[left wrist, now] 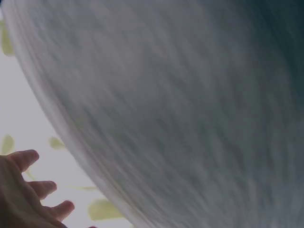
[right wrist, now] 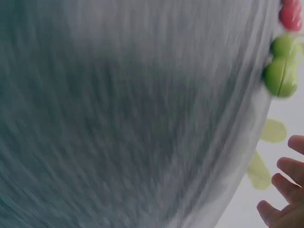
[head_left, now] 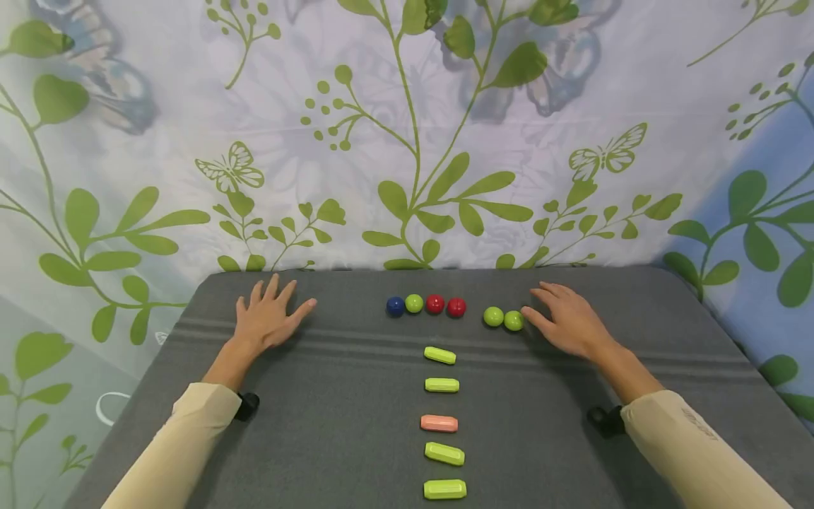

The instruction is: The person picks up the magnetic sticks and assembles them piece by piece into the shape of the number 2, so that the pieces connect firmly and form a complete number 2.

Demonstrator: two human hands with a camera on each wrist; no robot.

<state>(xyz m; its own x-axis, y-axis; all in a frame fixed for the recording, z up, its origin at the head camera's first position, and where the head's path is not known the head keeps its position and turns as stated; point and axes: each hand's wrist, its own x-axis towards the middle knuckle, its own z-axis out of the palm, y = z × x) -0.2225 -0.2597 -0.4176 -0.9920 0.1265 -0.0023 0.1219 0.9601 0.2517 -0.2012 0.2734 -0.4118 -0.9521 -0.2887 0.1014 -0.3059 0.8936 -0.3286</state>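
My left hand (head_left: 263,319) is over the left part of the table with its fingers spread, holding nothing; its fingers also show at the lower left of the left wrist view. On the other side, my right hand (head_left: 570,322) has its fingers extended and is empty, its thumb right beside a green ball (head_left: 514,321). A second green ball (head_left: 493,316) sits against that one. Left of them, a row holds a blue ball (head_left: 396,306), another green ball (head_left: 414,303), a red ball (head_left: 435,304) and a second red ball (head_left: 456,307).
Down the middle of the grey table (head_left: 331,424) runs a column of small faceted bars: several yellow-green, such as the nearest bar (head_left: 444,489), and one salmon-pink bar (head_left: 439,423). A leaf-patterned curtain (head_left: 286,141) hangs behind the table's far edge.
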